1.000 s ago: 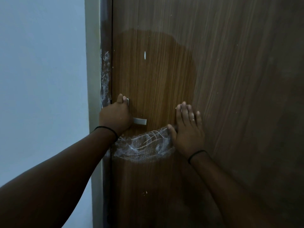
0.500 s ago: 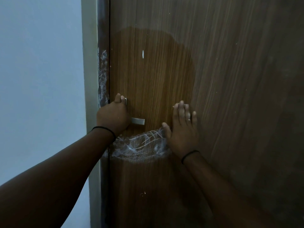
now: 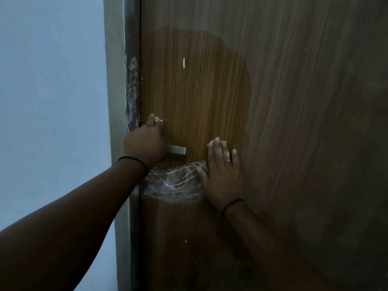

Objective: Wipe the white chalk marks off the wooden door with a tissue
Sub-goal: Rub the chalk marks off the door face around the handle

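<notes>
The chalk (image 3: pixel 176 181), a white scribbled and smeared patch, sits on the door (image 3: pixel 210 91) just below the handle (image 3: pixel 177 149), between the two wrists. More chalk runs up the frame (image 3: pixel 131 91) at the door's left edge, and a small white fleck shows higher on the panel. A paler, glossier oval of wood above the patch looks already wiped, though that is a guess from the sheen.

The right hand (image 3: pixel 222 175) lies flat on the door, fingers straight and pointing up, its thumb touching the patch's right edge. No tissue shows under or around it; if one is there, the palm hides it. The left hand (image 3: pixel 144 143) is curled around the handle, gripping it, apparently to steady the door.

The step in hand seems to be the wiping of this lower patch, taken from its right side. Most of the patch is not yet cleared. The next move likely calls for the flat hand to press and sweep leftward across the chalk toward the door edge, below the handle, while the other hand holds the door firm against the push. The frame's marks would come after.
</notes>
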